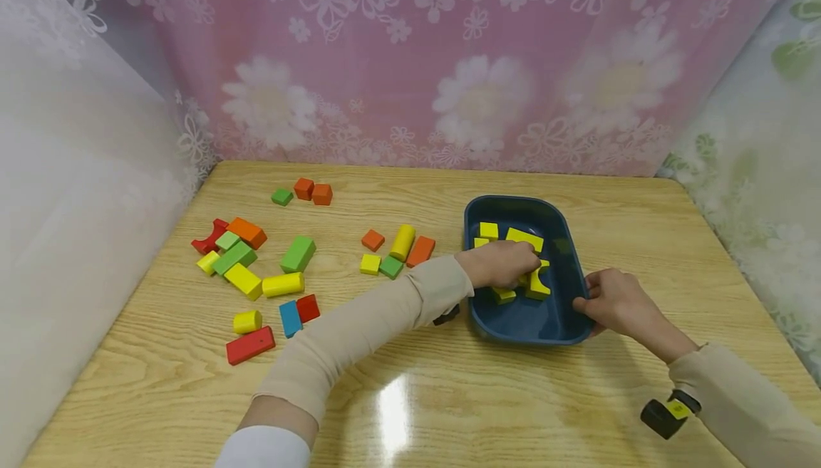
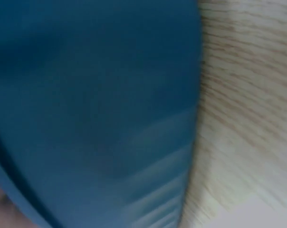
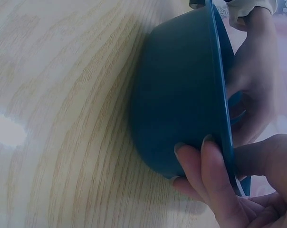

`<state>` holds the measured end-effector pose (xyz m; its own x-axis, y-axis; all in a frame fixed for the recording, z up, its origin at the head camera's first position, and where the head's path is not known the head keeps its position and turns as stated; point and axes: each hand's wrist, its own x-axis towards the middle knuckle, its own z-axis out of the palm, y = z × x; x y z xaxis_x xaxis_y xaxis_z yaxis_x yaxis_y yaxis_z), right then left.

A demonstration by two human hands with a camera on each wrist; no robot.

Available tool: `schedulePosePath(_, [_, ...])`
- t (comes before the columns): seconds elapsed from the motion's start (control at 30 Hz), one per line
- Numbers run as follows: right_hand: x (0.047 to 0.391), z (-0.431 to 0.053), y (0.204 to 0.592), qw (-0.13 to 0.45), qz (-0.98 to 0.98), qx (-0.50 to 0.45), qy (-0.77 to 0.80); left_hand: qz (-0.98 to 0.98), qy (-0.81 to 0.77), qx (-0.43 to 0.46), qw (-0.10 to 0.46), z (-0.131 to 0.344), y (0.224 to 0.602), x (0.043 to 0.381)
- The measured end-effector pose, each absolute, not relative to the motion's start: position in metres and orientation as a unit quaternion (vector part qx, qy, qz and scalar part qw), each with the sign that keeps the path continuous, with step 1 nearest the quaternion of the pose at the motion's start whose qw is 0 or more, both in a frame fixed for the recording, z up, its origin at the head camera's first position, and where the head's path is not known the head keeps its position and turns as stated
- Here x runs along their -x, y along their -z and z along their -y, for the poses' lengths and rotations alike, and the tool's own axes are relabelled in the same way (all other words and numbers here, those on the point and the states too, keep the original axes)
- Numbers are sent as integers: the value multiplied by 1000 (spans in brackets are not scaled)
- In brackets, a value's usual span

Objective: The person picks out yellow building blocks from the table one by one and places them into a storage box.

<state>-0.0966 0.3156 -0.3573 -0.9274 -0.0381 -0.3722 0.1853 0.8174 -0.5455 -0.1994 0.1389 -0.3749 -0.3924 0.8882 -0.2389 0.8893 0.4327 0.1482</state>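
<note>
A dark blue plastic basin [image 1: 519, 329] stands on the right half of the table with several yellow blocks [image 1: 489, 231] inside. My left hand [image 1: 503, 263] reaches over its left side, low among these blocks. Its fingers point down, and their tips are hidden, so whether they hold a block does not show. With my right hand [image 1: 618, 302] I pinch the basin's right rim. In the right wrist view, the right fingers [image 3: 215, 175] press the outer wall while the thumb lies over the inside. The left wrist view shows mostly the basin's outer wall [image 2: 100, 114].
Loose blocks lie to the left: a yellow cylinder [image 1: 403, 242] and an orange block [image 1: 420, 251] near my left forearm, a green block [image 1: 298, 254], a red block [image 1: 250, 345] and a blue block [image 1: 291, 318]. A floral curtain [image 1: 417, 97] hangs behind the table [image 1: 410, 404].
</note>
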Motion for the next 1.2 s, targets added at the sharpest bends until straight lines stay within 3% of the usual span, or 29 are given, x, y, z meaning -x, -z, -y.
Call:
schedulePosePath(0.57, [97, -317, 359, 181, -938, -33, 292, -845, -117, -516, 79, -72, 348, 210])
schedulePosePath(0.8, [98, -316, 361, 184, -939, -35, 288, -871, -164, -460, 46, -14, 344, 212])
schedulePosePath(1.2, [98, -316, 360, 185, -938, -32, 291, -916, -218, -334, -45, 104, 351, 183])
